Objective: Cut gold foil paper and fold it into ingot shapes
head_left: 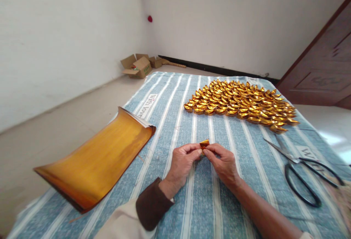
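Note:
Both hands meet over the middle of the table, pinching one small folded piece of gold foil paper [204, 143]. My left hand [183, 161] grips its left side between thumb and forefinger. On the other side my right hand [224, 161] holds it the same way. Fingertips cover much of the lower part of the piece. Beyond the hands, many folded gold paper ingots [241, 102] stand packed close together in rows. To the left lies a stack of large gold foil sheets [98, 158], its corners curling up.
Black-handled scissors [296, 160] lie with blades apart at the right. A blue and white striped cloth [170, 129] covers the table. Open cardboard boxes [141, 67] stand on the floor beyond the far left corner. A dark red wooden panel [323, 60] leans at the right.

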{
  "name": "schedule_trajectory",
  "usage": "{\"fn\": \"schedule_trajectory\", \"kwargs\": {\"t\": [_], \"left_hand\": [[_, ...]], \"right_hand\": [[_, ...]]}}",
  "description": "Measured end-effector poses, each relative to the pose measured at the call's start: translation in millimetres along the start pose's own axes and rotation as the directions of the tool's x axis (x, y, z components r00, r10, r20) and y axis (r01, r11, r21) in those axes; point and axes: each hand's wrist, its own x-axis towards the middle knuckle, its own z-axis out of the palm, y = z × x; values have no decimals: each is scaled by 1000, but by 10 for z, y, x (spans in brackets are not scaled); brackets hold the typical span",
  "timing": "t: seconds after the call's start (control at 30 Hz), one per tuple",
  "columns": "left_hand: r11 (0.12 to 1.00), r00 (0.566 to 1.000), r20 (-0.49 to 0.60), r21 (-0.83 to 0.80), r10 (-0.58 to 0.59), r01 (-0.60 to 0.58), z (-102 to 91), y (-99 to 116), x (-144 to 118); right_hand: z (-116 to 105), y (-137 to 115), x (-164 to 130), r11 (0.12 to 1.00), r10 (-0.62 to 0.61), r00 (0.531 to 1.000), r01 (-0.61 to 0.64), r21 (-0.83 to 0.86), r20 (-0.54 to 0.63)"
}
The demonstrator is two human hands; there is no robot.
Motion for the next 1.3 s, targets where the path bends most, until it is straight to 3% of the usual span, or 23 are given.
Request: {"fn": "schedule_trajectory", "kwargs": {"t": [0.27, 0.6, 0.8, 1.07, 1.3], "left_hand": [[992, 996, -38, 90, 87, -83, 7, -6, 4], [994, 995, -53, 79, 79, -75, 19, 6, 21], [993, 996, -61, 101, 64, -57, 24, 7, 23], [1000, 999, -34, 22, 5, -4, 13, 52, 12], [1000, 999, -34, -24, -16, 15, 9, 16, 25]], "right_hand": [[5, -3, 0, 999, 49, 999, -49, 9, -5], [17, -3, -24, 998, -34, 999, 35, -58, 20], [56, 69, -54, 997, 75, 994, -75, -1, -84], [32, 48, -41, 998, 49, 999, -48, 44, -17], [53, 24, -32, 976, 113, 994, -111, 185, 0]]}}
